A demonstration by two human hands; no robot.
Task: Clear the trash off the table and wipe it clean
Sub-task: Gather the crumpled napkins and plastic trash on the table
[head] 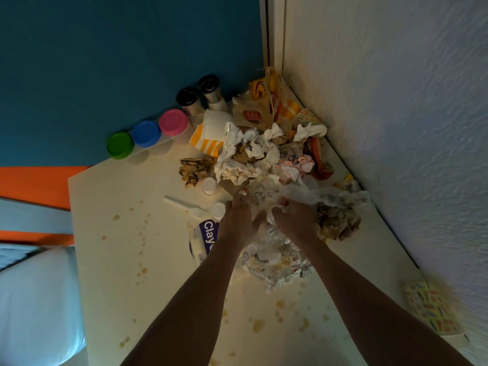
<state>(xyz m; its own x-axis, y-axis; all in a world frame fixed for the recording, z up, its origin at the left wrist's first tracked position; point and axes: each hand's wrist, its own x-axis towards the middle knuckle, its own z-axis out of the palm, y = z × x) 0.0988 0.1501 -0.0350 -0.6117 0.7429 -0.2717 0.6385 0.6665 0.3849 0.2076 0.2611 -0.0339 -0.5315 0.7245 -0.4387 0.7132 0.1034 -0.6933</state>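
— Head view: what's the biggest thing in front of you?

— The cream bench [111,273], speckled with brown drips. It runs into the corner of a textured wall [396,128], with a blue floor [105,48] beyond its far edge.

— And the trash?

— Heaped on the bench in that corner: a brown paper bag [254,112], a yellow-striped cup [208,136] on its side, crumpled white napkins [243,157], and brown paper balls [194,169] at the heap's left and right.

— Your hands?

— Both are at the near edge of the heap. My right hand [293,220] clutches a thin white plastic bag [324,195], fingers curled into it. My left hand [237,220] pinches the same plastic just beside it. Another crumpled printed bag [274,265] lies under my wrists.

— Smaller bits?

— A purple clay tub [204,239] by my left wrist, three colour-lidded pots [146,133] and two shakers [200,93] along the far edge, a white plastic fork [184,207], and two small white caps [210,184].
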